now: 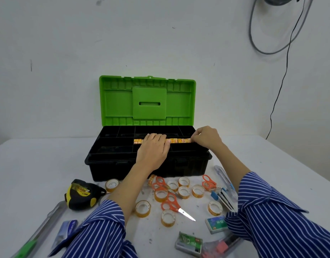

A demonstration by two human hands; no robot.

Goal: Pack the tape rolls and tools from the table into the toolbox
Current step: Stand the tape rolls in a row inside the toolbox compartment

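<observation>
While the white table stretched from the wall to the near edge, the black toolbox stood at its middle with its green lid upright against the wall. Its top tray was split into compartments, and a row of tape rolls lay on edge in the long middle one. The left hand rested over that row with fingers curled down onto the rolls, hiding part of it. The right hand pinched the right end of the row between curled fingers and thumb. Both striped sleeves crossed the near table and covered part of the clutter. Left of the arms sat a yellow and black tape measure. Between and around the arms loose tape rolls lay scattered just in front of the toolbox, mixed with three orange scissors. Staple boxes lay near the front edge. Bare table remained at the far left and far right of the toolbox.
</observation>
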